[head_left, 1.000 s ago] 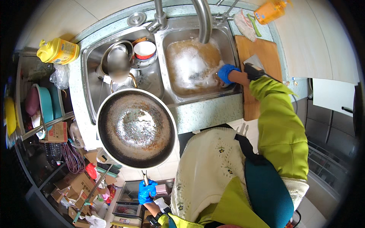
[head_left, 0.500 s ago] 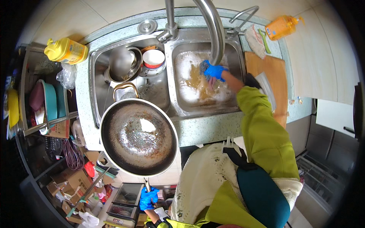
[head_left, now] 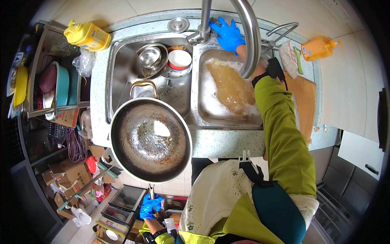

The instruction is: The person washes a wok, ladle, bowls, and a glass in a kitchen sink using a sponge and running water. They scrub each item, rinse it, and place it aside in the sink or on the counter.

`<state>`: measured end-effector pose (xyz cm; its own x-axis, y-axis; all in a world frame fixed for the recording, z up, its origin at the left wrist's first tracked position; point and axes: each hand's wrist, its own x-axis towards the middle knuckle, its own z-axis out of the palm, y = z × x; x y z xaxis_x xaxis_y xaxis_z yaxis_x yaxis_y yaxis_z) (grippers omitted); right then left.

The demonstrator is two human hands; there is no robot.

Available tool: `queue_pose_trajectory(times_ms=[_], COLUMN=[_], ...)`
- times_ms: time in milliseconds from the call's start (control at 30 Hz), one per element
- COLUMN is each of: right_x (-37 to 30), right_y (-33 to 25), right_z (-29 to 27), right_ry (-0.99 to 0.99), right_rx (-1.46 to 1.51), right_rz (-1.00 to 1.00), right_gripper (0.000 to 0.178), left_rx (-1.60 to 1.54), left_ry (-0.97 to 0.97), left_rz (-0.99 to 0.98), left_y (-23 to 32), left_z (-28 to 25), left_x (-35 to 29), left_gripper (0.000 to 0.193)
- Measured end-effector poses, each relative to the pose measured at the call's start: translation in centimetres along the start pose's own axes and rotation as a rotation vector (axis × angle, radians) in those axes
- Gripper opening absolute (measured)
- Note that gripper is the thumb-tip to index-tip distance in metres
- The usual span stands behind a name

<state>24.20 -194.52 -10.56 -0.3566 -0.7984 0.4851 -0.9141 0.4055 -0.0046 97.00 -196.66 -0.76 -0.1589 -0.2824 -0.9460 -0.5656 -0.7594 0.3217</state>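
Note:
My left hand, in a blue glove, is closed round the handle of a large wok. The wok's inside is dark, wet and brown-stained, and its far side with a brass-coloured loop handle reaches over the left basin. My right hand, also blue-gloved, is spread open at the back rim of the sink, beside the tap's base. A grey steel scrubber lies by its fingertips, partly hidden. Below that arm, the right basin holds brownish water with white suds.
Metal bowls and a red-and-white bowl stand in the left basin. The curved tap arches over my right forearm. A yellow pump bottle and an orange one flank the sink. A wooden board lies at right.
My right hand has moved from the soapy water to the sink's back rim and opened, letting go of the scrubber. My left hand still grips the wok. The whole view has shifted slightly.

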Motion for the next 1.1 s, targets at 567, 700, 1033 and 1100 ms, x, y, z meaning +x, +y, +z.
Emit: queue_pose_trajectory(times_ms=[567, 700, 1033, 1100], right_x=[-27.2, -27.8, -24.1, -22.9], right_y=[-6.2, -5.4, -7.2, -7.3], right_z=[11.3, 12.7, 7.5, 5.9], right_ry=[-1.181, -1.141, -0.937, -0.781], right_rx=[0.093, 0.111, 0.072, 0.181], right_rz=[0.381, 0.242, 0.139, 0.312], right_gripper=[0.014, 0.013, 0.015, 0.016], left_rx=[0.044, 0.103, 0.116, 0.115], left_ry=[-0.054, -0.030, 0.015, 0.014], left_rz=[-0.013, -0.056, -0.058, -0.075], left_y=[0.7, 1.1, 0.7, 0.7], left_z=[0.2, 0.5, 0.2, 0.2], left_x=[0.0, 0.0, 0.4, 0.2], left_gripper=[0.017, 0.018, 0.017, 0.018])
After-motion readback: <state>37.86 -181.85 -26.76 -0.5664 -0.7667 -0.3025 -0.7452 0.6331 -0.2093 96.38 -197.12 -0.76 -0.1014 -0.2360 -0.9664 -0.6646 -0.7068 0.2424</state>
